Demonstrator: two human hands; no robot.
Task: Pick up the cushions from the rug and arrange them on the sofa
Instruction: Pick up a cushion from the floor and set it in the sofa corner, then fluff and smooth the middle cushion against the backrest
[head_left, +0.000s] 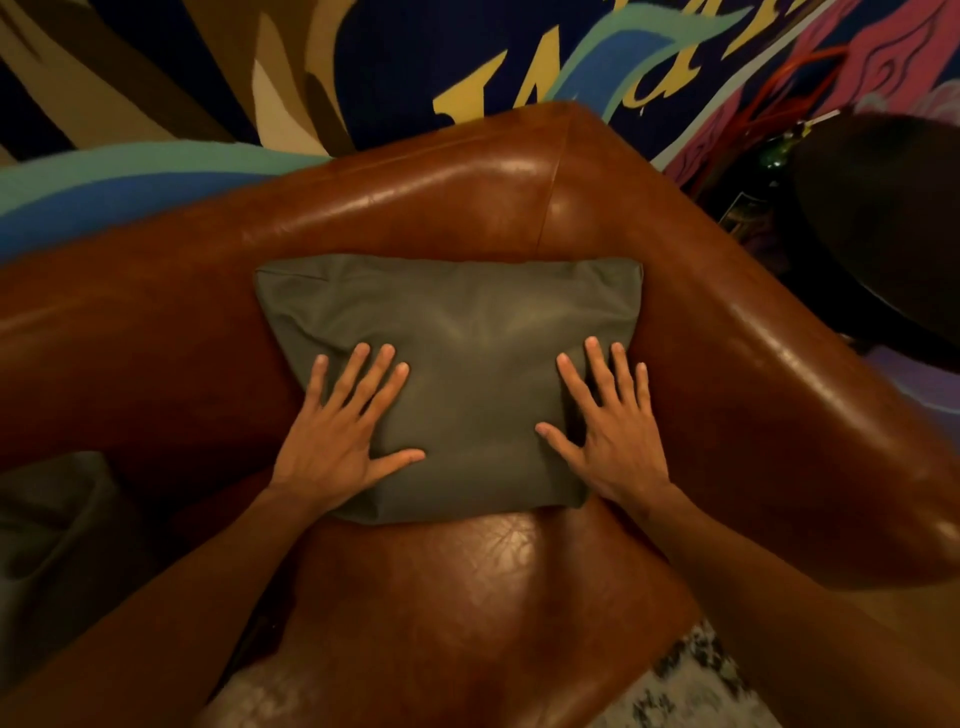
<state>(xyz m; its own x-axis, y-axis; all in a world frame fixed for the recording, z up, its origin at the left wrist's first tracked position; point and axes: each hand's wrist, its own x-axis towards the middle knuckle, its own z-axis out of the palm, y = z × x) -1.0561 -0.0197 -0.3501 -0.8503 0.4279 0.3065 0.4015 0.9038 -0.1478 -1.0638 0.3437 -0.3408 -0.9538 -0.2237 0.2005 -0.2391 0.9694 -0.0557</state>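
A grey-green cushion is seen propped in the corner of a brown leather sofa, its upper edge leaned against the backrest and its lower edge resting on the seat. The left hand is laid flat on the cushion's lower left part, fingers spread wide and the thumb stretched toward the middle; nothing is gripped. The right hand is laid flat on the lower right part in the same manner, fingers fanned wide, with its outer fingers reaching to the cushion's right edge beside the sofa's arm; nothing is gripped by it either. Both palms are pressed against the cover, and shallow creases are noted in the fabric between the hands. Both forearms are bare and are extended in from the bottom corners of the view. A second cushion of similar colour is partly seen at the left edge, on the seat, in shadow; its exact position cannot be determined. The seat leather in front of the first cushion is glossy and wrinkled. A pale, dark-speckled rug is visible below the sofa's front edge at lower right. A brightly painted wall is observed behind the backrest. A dark round object stands to the right of the sofa's arm; its nature cannot be determined.
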